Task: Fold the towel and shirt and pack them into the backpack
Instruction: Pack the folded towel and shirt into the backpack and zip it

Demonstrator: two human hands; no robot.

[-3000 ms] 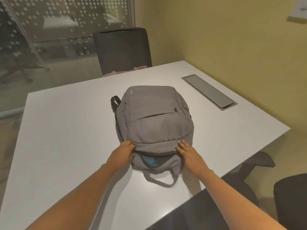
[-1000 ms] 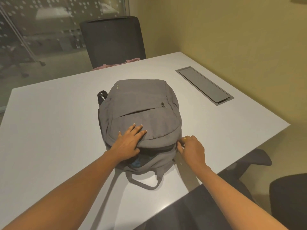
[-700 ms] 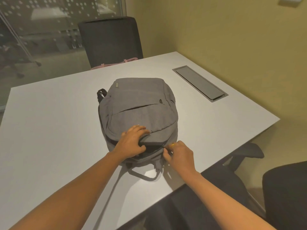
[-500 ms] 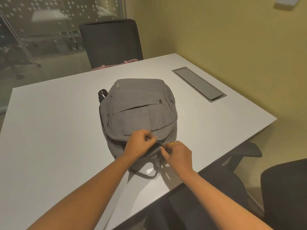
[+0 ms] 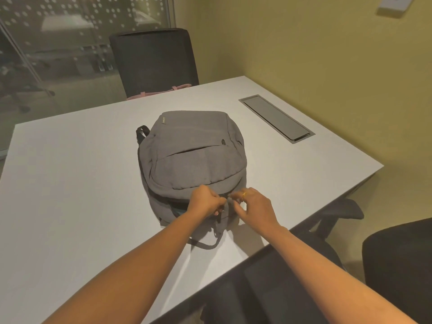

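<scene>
A grey backpack (image 5: 194, 155) lies flat on the white table (image 5: 70, 183), top end toward me, its carry loop (image 5: 205, 244) on the table. The main opening gapes on the left, where a sliver of blue cloth (image 5: 178, 210) shows inside. My left hand (image 5: 205, 203) is closed, pinching the backpack's fabric at the top seam. My right hand (image 5: 253, 208), with a gold ring, pinches the zipper area right beside it. The two hands almost touch. Towel and shirt are otherwise hidden inside the bag.
A metal cable hatch (image 5: 277, 118) is set into the table at the right. A black chair (image 5: 153, 61) with a pink strap stands at the far edge. Dark office chairs (image 5: 397, 258) sit at the near right corner. A yellow wall runs along the right.
My left hand went from lying flat on the bag to pinching its top seam. My right hand slid left along the opening from the bag's right corner, and the gap has narrowed.
</scene>
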